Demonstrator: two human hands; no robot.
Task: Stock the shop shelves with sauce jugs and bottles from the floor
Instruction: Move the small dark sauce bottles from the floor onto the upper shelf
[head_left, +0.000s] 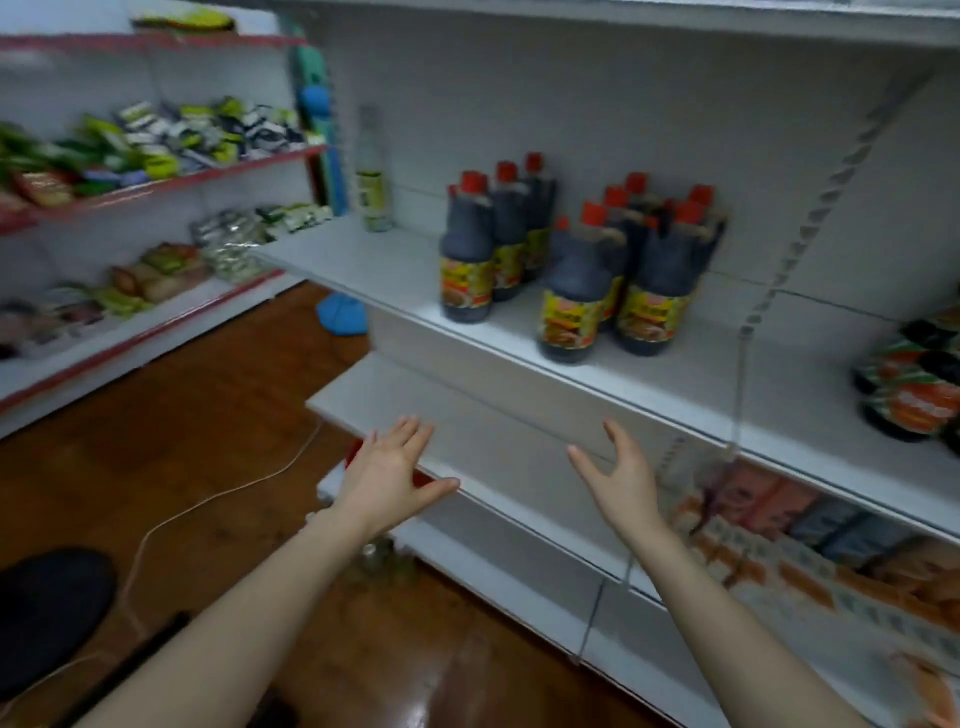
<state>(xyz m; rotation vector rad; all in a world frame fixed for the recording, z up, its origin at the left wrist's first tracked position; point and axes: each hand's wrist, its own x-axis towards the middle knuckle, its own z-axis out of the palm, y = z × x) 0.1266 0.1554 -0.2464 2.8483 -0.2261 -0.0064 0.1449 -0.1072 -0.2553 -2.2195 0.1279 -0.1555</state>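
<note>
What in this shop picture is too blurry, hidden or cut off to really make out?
Head view, the only one:
- Labels on the dark sauce jugs: motion blur; no words readable.
- Rear jugs in that group: hidden behind the front ones, so no sure count.
- Jars at right: cut by the frame edge.
- Bottles on the floor: mostly behind the left hand and arm.
- Packets on the far shelves: blurred and small.

Both bare forearms reach forward, side by side. The left hand (390, 470) is spread, palm down, thumb out. The right hand (621, 475) is spread too, fingers (615, 434) raised, holding nothing.
</note>
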